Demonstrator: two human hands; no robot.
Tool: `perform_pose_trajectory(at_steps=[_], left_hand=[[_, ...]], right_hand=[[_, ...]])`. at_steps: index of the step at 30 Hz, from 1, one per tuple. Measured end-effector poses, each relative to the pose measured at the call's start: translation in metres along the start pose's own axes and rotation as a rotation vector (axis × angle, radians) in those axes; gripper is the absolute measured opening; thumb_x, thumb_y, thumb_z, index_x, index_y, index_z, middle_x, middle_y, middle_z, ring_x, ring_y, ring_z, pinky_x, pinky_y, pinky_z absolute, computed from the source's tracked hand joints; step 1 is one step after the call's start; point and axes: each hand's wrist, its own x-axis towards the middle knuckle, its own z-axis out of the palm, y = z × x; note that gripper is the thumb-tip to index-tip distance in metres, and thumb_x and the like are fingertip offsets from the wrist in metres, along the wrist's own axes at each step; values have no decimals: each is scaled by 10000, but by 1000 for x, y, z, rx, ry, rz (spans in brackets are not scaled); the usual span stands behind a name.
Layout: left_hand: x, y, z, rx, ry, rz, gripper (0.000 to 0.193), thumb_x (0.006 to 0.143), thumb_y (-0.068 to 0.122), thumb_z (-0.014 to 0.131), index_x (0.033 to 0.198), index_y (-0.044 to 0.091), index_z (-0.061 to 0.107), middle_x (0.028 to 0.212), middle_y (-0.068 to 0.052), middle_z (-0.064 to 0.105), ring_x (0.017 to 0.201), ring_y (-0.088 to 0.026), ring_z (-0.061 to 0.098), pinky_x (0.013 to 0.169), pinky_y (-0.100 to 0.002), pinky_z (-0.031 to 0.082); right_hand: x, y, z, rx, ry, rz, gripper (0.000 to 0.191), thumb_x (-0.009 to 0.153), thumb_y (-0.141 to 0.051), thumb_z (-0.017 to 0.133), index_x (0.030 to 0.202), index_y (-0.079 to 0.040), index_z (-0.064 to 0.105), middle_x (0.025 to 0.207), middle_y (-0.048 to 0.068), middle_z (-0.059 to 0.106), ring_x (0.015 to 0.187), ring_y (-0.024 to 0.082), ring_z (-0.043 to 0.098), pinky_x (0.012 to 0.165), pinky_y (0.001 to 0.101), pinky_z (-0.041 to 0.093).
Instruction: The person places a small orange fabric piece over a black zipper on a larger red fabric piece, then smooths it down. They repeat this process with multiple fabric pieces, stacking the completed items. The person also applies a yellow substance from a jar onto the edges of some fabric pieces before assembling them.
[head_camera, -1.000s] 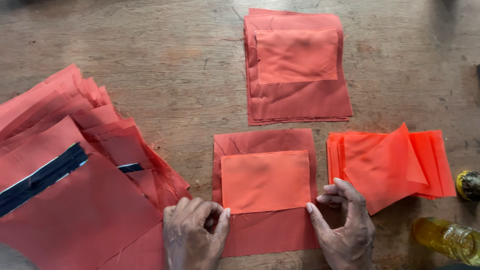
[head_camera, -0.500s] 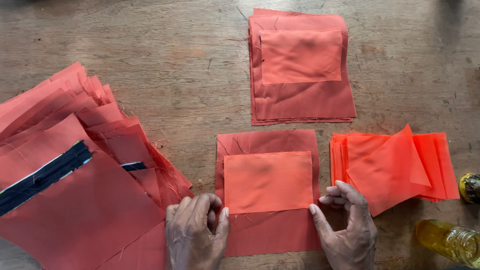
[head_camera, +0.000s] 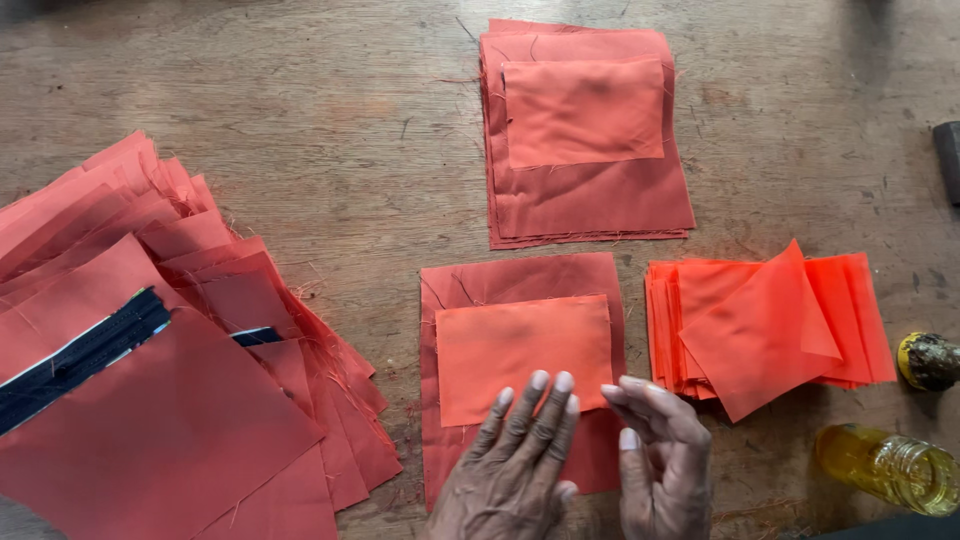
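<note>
A dark orange fabric square (head_camera: 520, 280) lies on the wooden table in front of me, with a lighter orange rectangle (head_camera: 510, 345) laid on top of it. My left hand (head_camera: 520, 460) rests flat on the lower part of that rectangle, fingers spread and pointing away from me. My right hand (head_camera: 655, 450) hovers at the rectangle's lower right corner, fingers loosely curled, holding nothing I can see.
A stack of light orange pieces (head_camera: 770, 320) lies to the right. A finished stack of squares with a rectangle on top (head_camera: 585, 130) sits farther back. A large fanned pile of dark orange pieces (head_camera: 150, 350), some with black zippers (head_camera: 75, 358), fills the left. A yellow glass jar (head_camera: 890, 465) stands at the right.
Both hands moved inward from the rectangle's lower corners. My left hand now lies flat on the rectangle; my right hand lifted to its lower right corner.
</note>
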Motion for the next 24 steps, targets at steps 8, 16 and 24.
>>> perform_pose_trajectory(at_steps=[8, 16, 24], left_hand=[[-3, -4, 14, 57, 5, 23, 772, 1051, 567, 400, 1602, 39, 288, 1698, -178, 227, 1595, -336, 136, 1276, -492, 82], [4, -7, 3, 6, 3, -55, 885, 1026, 631, 426, 1627, 8, 244, 1717, -193, 187, 1599, -353, 123, 1272, -509, 88], [-6, -24, -17, 150, 56, -213, 968, 950, 677, 395, 1583, -23, 176, 1681, -191, 109, 1561, -320, 62, 1230, -509, 52]], right_hand=[[13, -7, -2, 14, 26, 21, 425, 983, 83, 466, 1383, -25, 369, 1381, 184, 502, 1252, 249, 632, 1017, 385, 629], [10, -11, 2, 113, 111, -55, 384, 1029, 78, 460, 1391, -35, 398, 1364, 163, 553, 1230, 217, 666, 1050, 358, 612], [17, -10, 7, 83, 2, -15, 427, 983, 65, 495, 1389, -50, 433, 1343, 160, 544, 1207, 213, 656, 1035, 380, 606]])
